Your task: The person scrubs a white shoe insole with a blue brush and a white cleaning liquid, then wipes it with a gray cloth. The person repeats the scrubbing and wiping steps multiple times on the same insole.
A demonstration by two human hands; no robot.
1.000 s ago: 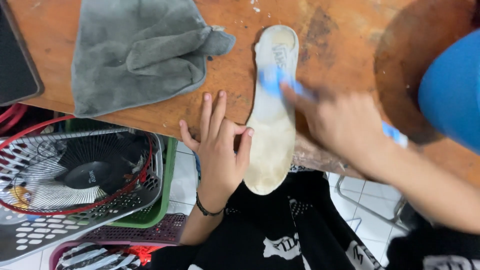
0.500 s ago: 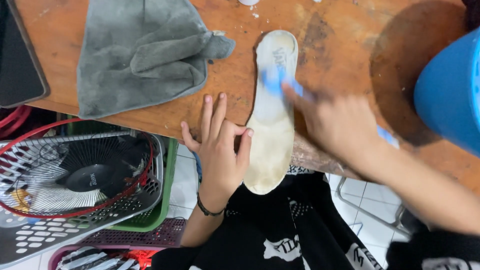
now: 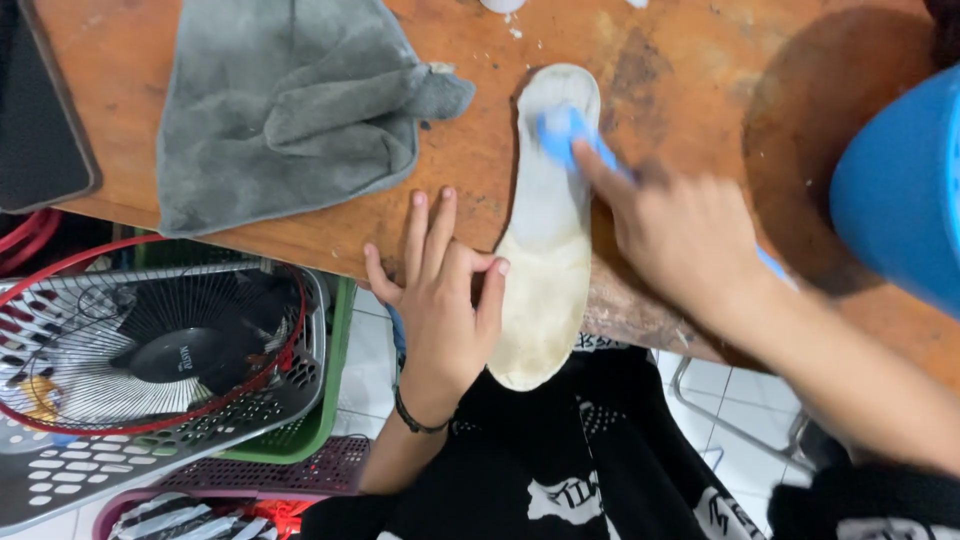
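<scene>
A dirty white shoe insole (image 3: pixel 545 250) lies on the wooden table (image 3: pixel 680 90), its heel end hanging over the near edge. My left hand (image 3: pixel 440 300) rests flat at the table edge with the thumb pressing the insole's left side. My right hand (image 3: pixel 680 235) grips a blue brush (image 3: pixel 565 135) whose head sits on the insole's upper part; the hand and brush are blurred. The brush handle's end pokes out behind my wrist.
A grey cloth (image 3: pixel 285 110) lies crumpled on the table to the left. A blue bucket (image 3: pixel 900 190) stands at the right. A dark flat object (image 3: pixel 40 120) sits at the far left. Below the table are a fan grille (image 3: pixel 150 345), green and grey baskets (image 3: pixel 300 420) and tiled floor.
The brush head has moved up toward the insole's toe end, with my right hand following. My left hand stays in place holding the insole.
</scene>
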